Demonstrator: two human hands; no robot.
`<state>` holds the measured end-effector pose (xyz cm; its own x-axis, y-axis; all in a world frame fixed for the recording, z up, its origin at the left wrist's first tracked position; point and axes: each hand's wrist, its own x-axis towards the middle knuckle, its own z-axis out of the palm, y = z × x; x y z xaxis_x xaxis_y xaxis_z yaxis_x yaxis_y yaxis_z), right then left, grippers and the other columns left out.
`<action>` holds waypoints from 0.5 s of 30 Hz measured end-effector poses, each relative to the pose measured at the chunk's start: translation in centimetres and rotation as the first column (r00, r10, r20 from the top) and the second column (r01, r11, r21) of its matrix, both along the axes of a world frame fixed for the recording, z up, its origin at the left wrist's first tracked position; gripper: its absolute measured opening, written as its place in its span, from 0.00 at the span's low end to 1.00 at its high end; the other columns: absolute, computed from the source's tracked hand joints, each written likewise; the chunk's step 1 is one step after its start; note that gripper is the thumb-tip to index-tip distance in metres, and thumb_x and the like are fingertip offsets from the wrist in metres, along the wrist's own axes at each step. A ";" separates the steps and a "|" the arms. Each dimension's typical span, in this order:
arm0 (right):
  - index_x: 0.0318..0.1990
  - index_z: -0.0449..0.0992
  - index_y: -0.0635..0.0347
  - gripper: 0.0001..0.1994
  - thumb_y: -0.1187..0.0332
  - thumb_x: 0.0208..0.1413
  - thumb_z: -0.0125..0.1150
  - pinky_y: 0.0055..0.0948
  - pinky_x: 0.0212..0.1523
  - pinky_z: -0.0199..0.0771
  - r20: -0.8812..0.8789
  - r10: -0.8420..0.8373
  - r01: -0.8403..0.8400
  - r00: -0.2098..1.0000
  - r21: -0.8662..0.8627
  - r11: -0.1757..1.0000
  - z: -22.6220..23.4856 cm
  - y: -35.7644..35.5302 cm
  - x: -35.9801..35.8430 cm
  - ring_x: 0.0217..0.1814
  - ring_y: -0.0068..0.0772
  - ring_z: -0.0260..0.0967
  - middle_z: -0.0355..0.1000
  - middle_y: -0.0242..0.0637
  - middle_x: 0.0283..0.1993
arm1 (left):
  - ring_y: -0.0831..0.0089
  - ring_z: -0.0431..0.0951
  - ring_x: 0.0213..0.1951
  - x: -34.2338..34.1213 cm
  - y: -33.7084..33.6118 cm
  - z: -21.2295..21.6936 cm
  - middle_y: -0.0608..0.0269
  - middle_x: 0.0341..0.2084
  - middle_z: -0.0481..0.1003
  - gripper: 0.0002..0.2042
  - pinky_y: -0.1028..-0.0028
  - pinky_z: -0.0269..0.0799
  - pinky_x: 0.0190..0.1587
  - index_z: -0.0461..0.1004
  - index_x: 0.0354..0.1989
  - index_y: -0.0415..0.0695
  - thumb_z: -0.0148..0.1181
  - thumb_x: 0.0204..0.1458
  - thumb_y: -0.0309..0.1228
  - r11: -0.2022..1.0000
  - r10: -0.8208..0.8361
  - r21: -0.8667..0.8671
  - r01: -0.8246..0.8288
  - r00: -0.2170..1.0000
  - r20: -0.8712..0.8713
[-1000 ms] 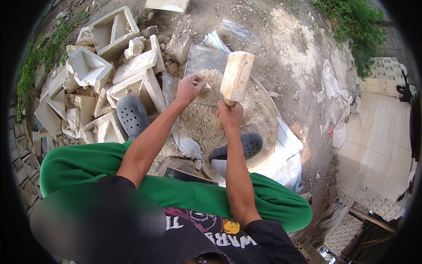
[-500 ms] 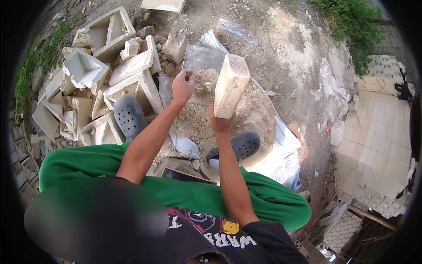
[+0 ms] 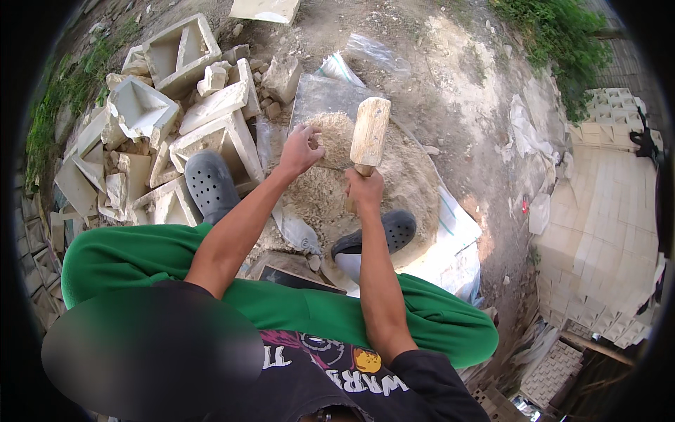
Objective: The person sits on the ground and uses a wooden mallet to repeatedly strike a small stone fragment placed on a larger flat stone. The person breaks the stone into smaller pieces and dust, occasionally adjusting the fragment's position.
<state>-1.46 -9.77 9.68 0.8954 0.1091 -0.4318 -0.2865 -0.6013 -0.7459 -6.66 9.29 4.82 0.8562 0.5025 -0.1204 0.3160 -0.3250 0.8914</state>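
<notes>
My right hand (image 3: pixel 364 190) is closed around the handle of a wooden mallet (image 3: pixel 370 133). The pale, worn mallet head points away from me, over the right part of a flat grey slab (image 3: pixel 316 95). Crushed pale crumbs (image 3: pixel 336 133) lie on the slab between the mallet head and my left hand (image 3: pixel 302 149). That hand hovers at the slab's left side, fingers bent and apart, with nothing seen in it. Coarse pale powder (image 3: pixel 316 197) is heaped nearer to me, between my feet. The mallet head hides some of the slab.
Broken white plaster-like moulds (image 3: pixel 211 144) are piled at the left. My grey clogs (image 3: pixel 209 184) flank the powder. A white woven sheet (image 3: pixel 450 243) lies under its right side. Stacked cream blocks (image 3: pixel 601 232) stand far right, and green plants (image 3: pixel 555 42) grow at the back.
The mallet has come down from a raised, tilted position. Crumbs now lie spread on the slab where a small lump showed. My left hand has moved slightly nearer and its fingers have spread.
</notes>
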 end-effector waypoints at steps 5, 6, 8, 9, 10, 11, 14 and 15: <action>0.37 0.79 0.69 0.18 0.61 0.46 0.68 0.33 0.25 0.77 -0.019 -0.077 0.079 0.997 0.091 0.993 0.6 -1.2 0.1 0.20 0.31 0.77 0.78 0.40 0.25 | 0.54 0.75 0.50 -0.6 -1.5 -0.4 0.50 0.49 0.71 0.24 0.62 0.72 0.54 0.76 0.52 0.42 0.72 0.44 0.31 0.950 -0.127 0.287 0.123 0.992 -0.005; 0.37 0.79 0.69 0.18 0.61 0.46 0.69 0.33 0.25 0.77 -0.023 -0.074 0.076 0.997 0.089 0.993 0.5 -1.3 0.1 0.20 0.31 0.77 0.78 0.40 0.25 | 0.53 0.74 0.51 -0.7 -1.6 -0.7 0.50 0.49 0.71 0.25 0.61 0.71 0.55 0.75 0.52 0.42 0.73 0.44 0.31 0.958 -0.134 0.253 0.136 0.991 -0.024; 0.37 0.79 0.69 0.17 0.62 0.46 0.69 0.33 0.24 0.77 -0.033 -0.071 0.073 0.997 0.081 0.994 0.3 -1.7 0.0 0.20 0.31 0.78 0.78 0.40 0.25 | 0.52 0.75 0.49 -0.3 -1.5 -0.9 0.50 0.49 0.70 0.24 0.61 0.72 0.53 0.75 0.51 0.41 0.73 0.44 0.32 0.967 -0.113 0.228 0.114 0.993 -0.020; 0.37 0.79 0.69 0.17 0.62 0.46 0.69 0.33 0.24 0.77 -0.032 -0.069 0.071 0.997 0.071 0.995 0.3 -1.8 0.0 0.21 0.31 0.78 0.78 0.40 0.25 | 0.52 0.75 0.48 0.0 -1.5 -1.0 0.50 0.49 0.70 0.24 0.61 0.73 0.52 0.75 0.51 0.41 0.73 0.44 0.32 0.971 -0.102 0.215 0.103 0.995 -0.018; 0.37 0.79 0.69 0.17 0.62 0.46 0.69 0.33 0.25 0.77 -0.032 -0.068 0.070 0.997 0.063 0.996 0.4 -1.7 0.0 0.21 0.31 0.78 0.78 0.40 0.25 | 0.50 0.75 0.48 0.5 -1.5 -0.6 0.48 0.49 0.70 0.23 0.60 0.73 0.52 0.75 0.50 0.40 0.73 0.45 0.31 0.974 -0.091 0.209 0.092 0.996 -0.013; 0.37 0.79 0.69 0.17 0.62 0.45 0.69 0.33 0.25 0.77 -0.032 -0.066 0.068 0.997 0.054 0.996 0.4 -1.6 -0.1 0.21 0.31 0.78 0.78 0.40 0.25 | 0.49 0.75 0.49 1.2 -1.6 -0.3 0.47 0.49 0.70 0.22 0.60 0.73 0.53 0.74 0.50 0.38 0.72 0.46 0.30 0.976 -0.080 0.203 0.080 0.997 -0.009; 0.38 0.80 0.68 0.18 0.61 0.45 0.70 0.34 0.26 0.78 -0.015 -0.029 0.029 0.999 0.048 0.998 0.1 -1.3 -0.3 0.21 0.32 0.78 0.78 0.40 0.24 | 0.48 0.75 0.49 2.7 -1.2 -0.1 0.45 0.49 0.70 0.22 0.59 0.73 0.52 0.74 0.49 0.37 0.72 0.46 0.29 0.987 -0.060 0.151 0.060 0.998 -0.005; 0.37 0.80 0.67 0.18 0.61 0.45 0.70 0.34 0.27 0.78 -0.006 -0.013 0.013 1.000 0.019 1.000 0.1 -1.2 -0.2 0.21 0.32 0.78 0.78 0.41 0.24 | 0.47 0.75 0.48 3.1 -1.1 -0.2 0.45 0.49 0.70 0.22 0.59 0.74 0.52 0.74 0.49 0.36 0.72 0.46 0.29 0.990 -0.055 0.127 0.055 0.998 -0.005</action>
